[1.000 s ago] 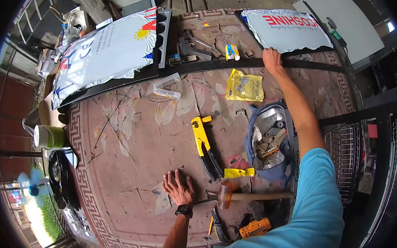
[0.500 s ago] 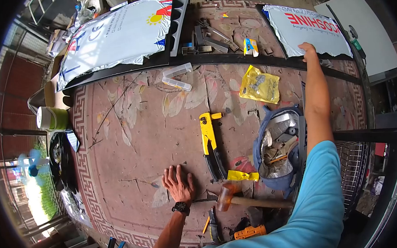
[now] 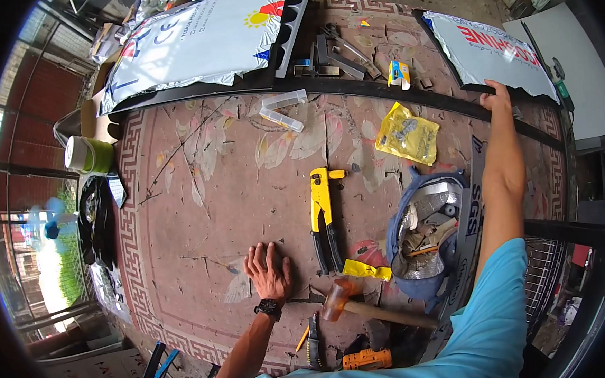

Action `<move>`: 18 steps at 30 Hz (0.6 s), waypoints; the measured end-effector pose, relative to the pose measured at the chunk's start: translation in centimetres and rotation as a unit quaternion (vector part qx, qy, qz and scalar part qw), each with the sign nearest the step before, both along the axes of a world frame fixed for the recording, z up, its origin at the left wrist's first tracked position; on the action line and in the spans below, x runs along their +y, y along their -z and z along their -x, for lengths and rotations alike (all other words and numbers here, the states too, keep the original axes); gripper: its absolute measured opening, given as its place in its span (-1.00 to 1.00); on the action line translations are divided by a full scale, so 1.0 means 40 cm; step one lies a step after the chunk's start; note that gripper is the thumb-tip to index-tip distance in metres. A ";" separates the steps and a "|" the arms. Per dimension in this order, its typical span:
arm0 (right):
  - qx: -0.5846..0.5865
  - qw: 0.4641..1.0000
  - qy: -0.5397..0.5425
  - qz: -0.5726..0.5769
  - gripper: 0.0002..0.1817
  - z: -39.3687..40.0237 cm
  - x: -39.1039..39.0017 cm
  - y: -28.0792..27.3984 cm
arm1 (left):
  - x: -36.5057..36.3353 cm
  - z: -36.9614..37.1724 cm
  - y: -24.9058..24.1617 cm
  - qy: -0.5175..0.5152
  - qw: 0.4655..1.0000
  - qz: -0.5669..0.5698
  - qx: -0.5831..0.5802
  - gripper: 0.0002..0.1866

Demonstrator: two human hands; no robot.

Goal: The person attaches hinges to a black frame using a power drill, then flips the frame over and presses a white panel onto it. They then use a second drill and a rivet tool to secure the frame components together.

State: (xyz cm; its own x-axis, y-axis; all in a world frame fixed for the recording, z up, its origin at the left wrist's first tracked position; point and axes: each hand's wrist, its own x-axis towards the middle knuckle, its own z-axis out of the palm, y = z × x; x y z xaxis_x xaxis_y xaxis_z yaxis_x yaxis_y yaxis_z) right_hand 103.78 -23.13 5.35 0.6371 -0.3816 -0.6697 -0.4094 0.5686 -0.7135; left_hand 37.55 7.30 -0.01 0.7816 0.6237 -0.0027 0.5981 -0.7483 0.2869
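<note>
My left hand (image 3: 268, 274) lies flat on the patterned tabletop (image 3: 204, 278), fingers spread, with a dark watch at the wrist. Close to it is a yellow hand riveter (image 3: 323, 205) with black handles. My right hand (image 3: 496, 95) reaches far forward, its fingers closed at the near edge of a foil-wrapped composite panel (image 3: 491, 49) with red lettering; part of the grip is hidden. A rubber mallet (image 3: 337, 299) lies below the riveter, beside a small yellow packet (image 3: 367, 269). The blue tool bag (image 3: 396, 232) stands open under my right arm.
A long black metal bar (image 3: 373, 91) crosses the table. Another wrapped panel (image 3: 190, 47) lies back left. A yellow bag of hardware (image 3: 408, 134), a clear plastic case (image 3: 280, 110), a utility knife (image 3: 315, 344) and an orange tool (image 3: 367, 359) are spread around. A long level (image 3: 474, 199) borders the tool bag.
The whole view has shifted and turned slightly. My right hand has moved slightly toward the panel's near edge. My left hand stays flat on the table.
</note>
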 end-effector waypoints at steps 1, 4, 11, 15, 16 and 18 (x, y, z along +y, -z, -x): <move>-0.035 0.997 -0.017 -0.065 -0.56 -0.072 -0.062 0.057 | 0.000 0.002 0.000 0.000 1.000 0.000 -0.003 -0.45; -0.035 0.983 -0.048 -0.176 -0.48 -0.047 -0.067 -0.003 | -0.007 -0.003 0.005 -0.003 1.000 -0.005 -0.010 -0.45; -0.209 0.967 -0.089 -0.114 -0.27 0.054 0.041 -0.101 | 0.001 0.002 0.003 -0.012 1.000 -0.005 -0.007 -0.46; -0.268 0.921 -0.206 0.195 -0.45 -0.160 -0.136 0.111 | 0.004 0.007 -0.010 0.000 1.000 0.000 0.003 -0.45; -0.269 0.918 -0.212 0.199 -0.45 -0.137 -0.108 0.071 | 0.000 -0.003 -0.008 0.000 1.000 0.007 -0.005 -0.46; -0.253 0.953 -0.107 -0.126 -0.52 -0.081 -0.062 -0.025 | 0.001 -0.005 -0.014 0.001 1.000 0.002 -0.014 -0.46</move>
